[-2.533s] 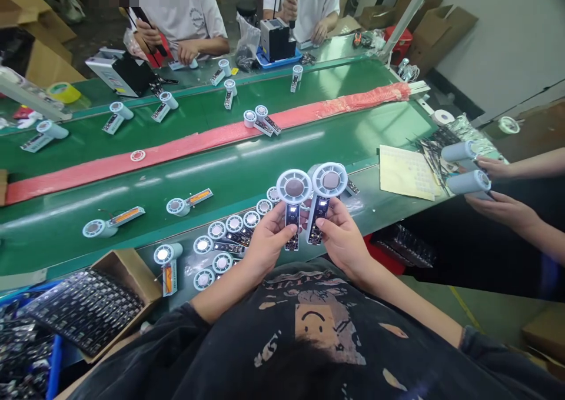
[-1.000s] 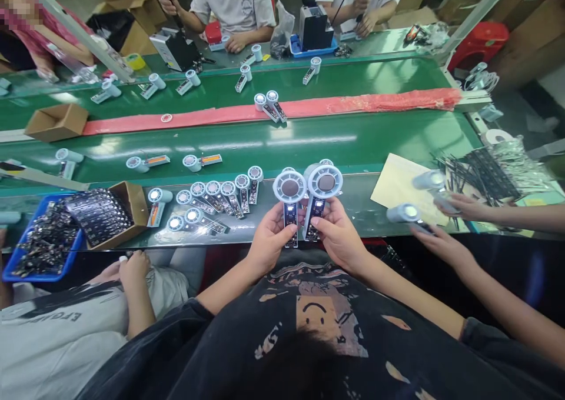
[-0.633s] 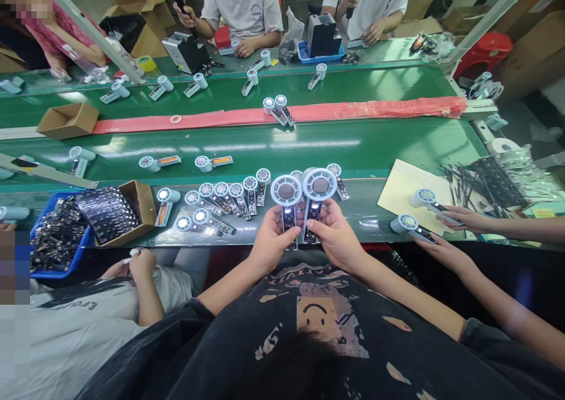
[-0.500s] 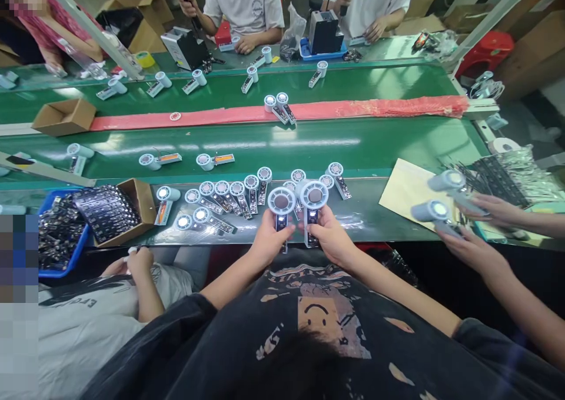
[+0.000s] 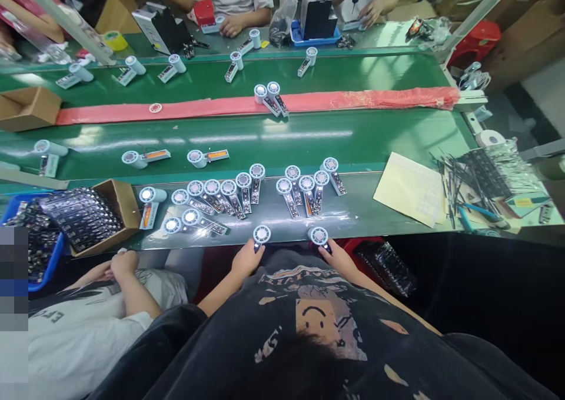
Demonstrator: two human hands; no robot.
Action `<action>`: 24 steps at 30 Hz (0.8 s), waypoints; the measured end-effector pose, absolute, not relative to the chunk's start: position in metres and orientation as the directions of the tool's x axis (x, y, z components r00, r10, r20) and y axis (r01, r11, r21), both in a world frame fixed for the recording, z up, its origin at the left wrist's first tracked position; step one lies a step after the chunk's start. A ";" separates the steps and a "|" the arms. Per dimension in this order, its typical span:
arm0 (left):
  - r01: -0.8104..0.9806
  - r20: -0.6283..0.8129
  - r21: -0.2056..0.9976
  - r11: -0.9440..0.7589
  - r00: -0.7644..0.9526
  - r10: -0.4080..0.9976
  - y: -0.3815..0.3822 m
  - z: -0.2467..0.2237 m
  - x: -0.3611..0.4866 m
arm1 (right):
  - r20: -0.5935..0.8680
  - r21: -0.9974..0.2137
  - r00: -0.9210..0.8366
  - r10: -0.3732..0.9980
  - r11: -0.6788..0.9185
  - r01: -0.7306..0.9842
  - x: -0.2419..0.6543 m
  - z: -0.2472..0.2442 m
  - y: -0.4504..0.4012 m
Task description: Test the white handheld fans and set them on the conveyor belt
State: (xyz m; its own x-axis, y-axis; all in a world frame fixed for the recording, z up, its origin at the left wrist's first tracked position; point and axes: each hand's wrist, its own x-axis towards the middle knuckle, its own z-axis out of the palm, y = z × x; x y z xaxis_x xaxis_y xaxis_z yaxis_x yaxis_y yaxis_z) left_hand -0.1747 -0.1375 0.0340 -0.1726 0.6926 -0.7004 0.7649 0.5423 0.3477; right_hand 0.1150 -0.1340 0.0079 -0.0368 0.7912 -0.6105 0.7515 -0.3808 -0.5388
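Note:
My left hand (image 5: 247, 259) is closed around the handle of a light-blue handheld fan (image 5: 262, 234), its round head facing up at the bench's front edge. To the right, my right hand (image 5: 342, 260) grips a second handheld fan (image 5: 318, 236) the same way, close to my body. Most of both handles is hidden by fingers or shadow. Beyond my hands, a group of similar fans (image 5: 306, 183) lies on the bench, circuit boards showing in their open handles. Another cluster of fans (image 5: 228, 188) rests farther left.
A cardboard box (image 5: 128, 212) of circuit boards and a blue bin (image 5: 55, 262) stand left, beside a seated co-worker (image 5: 128, 270). Yellowish paper (image 5: 404, 188) and loose wires (image 5: 450, 182) lie right. Green belts (image 5: 282, 141) carry more fans; co-workers sit opposite.
My hands have drawn down toward my body and moved apart, each still holding a fan. The other person's hands with two fans at right have left the view.

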 end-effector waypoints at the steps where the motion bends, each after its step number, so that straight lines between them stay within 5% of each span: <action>1: 0.790 -0.705 0.321 0.522 -0.169 0.689 -0.135 0.034 -0.175 | -0.611 -0.512 -0.028 0.791 -0.368 0.776 0.115 0.006 -0.133; 15: 0.887 -0.702 0.188 0.422 -0.180 0.690 -0.148 0.042 -0.178 | -0.585 -0.388 -0.046 0.810 -0.230 0.893 0.116 0.014 -0.133; 24: 0.828 -0.702 0.253 0.500 -0.198 0.684 -0.137 0.041 -0.185 | -0.606 -0.408 -0.083 0.791 -0.219 0.886 0.118 0.020 -0.117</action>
State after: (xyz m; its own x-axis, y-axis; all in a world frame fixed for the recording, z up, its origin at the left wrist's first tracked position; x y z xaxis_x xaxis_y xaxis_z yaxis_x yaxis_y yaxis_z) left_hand -0.1855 -0.1367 0.0414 -0.1978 0.6840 -0.7021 0.8283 0.4997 0.2534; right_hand 0.1180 -0.1167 0.0203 -0.0832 0.7909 -0.6062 0.8863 -0.2194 -0.4078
